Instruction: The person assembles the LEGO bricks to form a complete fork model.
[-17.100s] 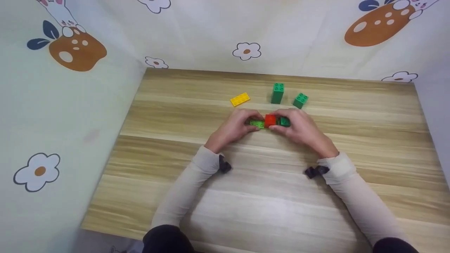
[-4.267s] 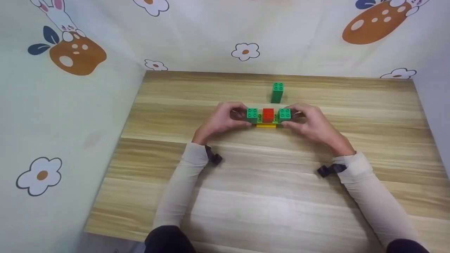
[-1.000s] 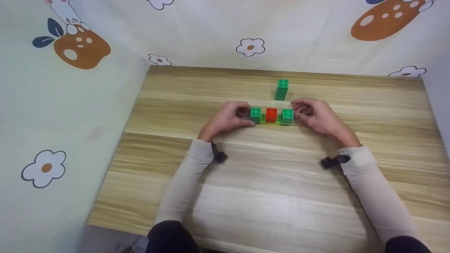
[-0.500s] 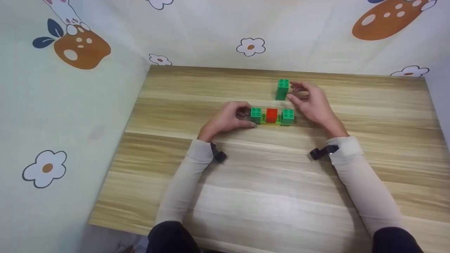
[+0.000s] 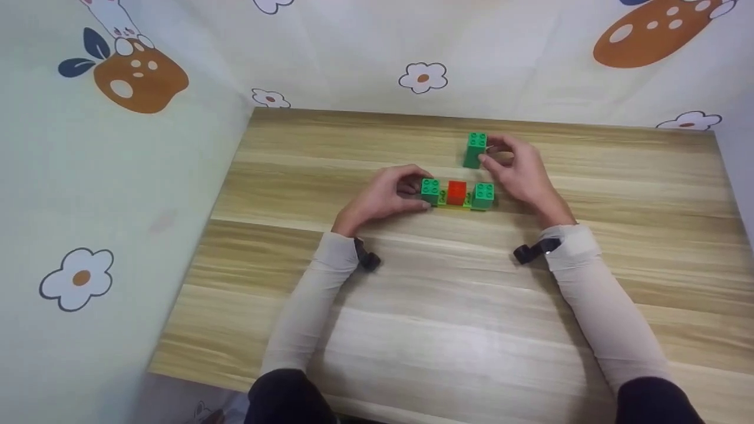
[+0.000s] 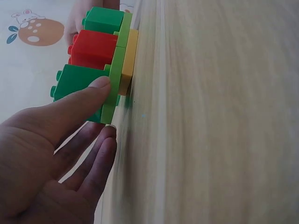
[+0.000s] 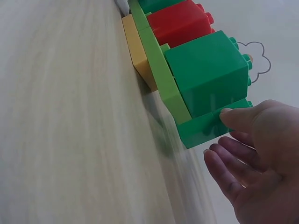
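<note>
In the head view, my left hand [image 5: 386, 194] pinches the left end of a toy building block assembly. It has light green plates [image 6: 112, 88] raised on a yellow plate [image 6: 129, 63], with a red block [image 5: 456, 192] between a left green block [image 5: 430, 191] and a right green block [image 5: 483, 195]. In the left wrist view the thumb presses the light green edge. Behind the assembly, a tall green block [image 5: 475, 151] stands upright on the table. My right hand [image 5: 521, 171] holds its right side, thumb in front; its far-side fingers are partly hidden.
The wood-grain table [image 5: 436, 282] ends at a patterned wall [image 5: 347, 53] behind the blocks, with another patterned wall [image 5: 135, 194] on the left. Black wrist cameras sit on both cuffs.
Earlier, the yellow plate and a small green block joined the assembly. Over the last second my right hand left the assembly's right end and reached back to the tall green block. My left hand stayed.
</note>
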Demonstrator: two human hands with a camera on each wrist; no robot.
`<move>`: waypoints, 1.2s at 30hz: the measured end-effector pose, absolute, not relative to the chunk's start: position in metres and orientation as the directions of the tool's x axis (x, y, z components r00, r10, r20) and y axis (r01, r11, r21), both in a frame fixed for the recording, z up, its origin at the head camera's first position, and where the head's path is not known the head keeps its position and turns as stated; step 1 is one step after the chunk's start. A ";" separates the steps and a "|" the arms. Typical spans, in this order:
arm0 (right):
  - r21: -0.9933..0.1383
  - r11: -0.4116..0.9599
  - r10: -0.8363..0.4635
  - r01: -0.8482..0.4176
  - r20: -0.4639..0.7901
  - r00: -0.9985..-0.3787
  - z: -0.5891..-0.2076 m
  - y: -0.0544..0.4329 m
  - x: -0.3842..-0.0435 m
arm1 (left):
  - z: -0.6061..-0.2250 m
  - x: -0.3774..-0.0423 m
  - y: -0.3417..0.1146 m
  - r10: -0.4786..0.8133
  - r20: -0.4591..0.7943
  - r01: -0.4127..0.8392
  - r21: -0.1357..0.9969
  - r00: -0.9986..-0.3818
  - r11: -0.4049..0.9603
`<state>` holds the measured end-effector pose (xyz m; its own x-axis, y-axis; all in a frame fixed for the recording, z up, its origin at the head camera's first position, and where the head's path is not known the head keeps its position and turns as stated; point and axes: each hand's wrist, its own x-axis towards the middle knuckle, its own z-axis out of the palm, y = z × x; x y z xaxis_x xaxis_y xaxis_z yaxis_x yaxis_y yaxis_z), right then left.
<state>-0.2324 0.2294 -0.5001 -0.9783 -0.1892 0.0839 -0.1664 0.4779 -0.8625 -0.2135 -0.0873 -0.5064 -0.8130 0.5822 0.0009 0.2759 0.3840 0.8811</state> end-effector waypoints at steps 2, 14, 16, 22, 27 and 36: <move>-0.863 0.477 -0.187 -0.168 0.087 -0.979 -0.501 0.230 -0.233 | -0.506 -0.214 -0.087 0.580 0.001 0.274 0.882 -0.815 0.383; -0.879 0.441 -0.175 -0.181 0.114 -0.978 -0.505 0.238 -0.231 | -0.505 -0.216 -0.084 0.577 0.026 0.285 0.887 -0.816 0.363; -0.880 0.436 -0.172 -0.190 0.125 -0.977 -0.505 0.240 -0.229 | -0.503 -0.216 -0.085 0.575 0.035 0.289 0.888 -0.817 0.358; -0.884 0.427 -0.166 -0.190 0.130 -0.977 -0.506 0.246 -0.221 | -0.498 -0.216 -0.090 0.550 0.056 0.298 0.883 -0.833 0.362; -0.889 0.409 -0.177 -0.207 0.146 -0.973 -0.508 0.250 -0.214 | -0.490 -0.215 -0.093 0.515 0.085 0.293 0.894 -0.853 0.338; -0.910 0.353 -0.243 -0.216 0.134 -0.961 -0.512 0.246 -0.196 | -0.466 -0.207 -0.093 0.443 0.085 0.234 0.926 -0.893 0.295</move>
<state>-0.1960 0.2463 -0.5124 -0.9607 -0.2432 0.1340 -0.2163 0.3528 -0.9104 -0.2068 -0.0930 -0.4658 -0.8927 0.4427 0.0848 0.2344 0.2952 0.9262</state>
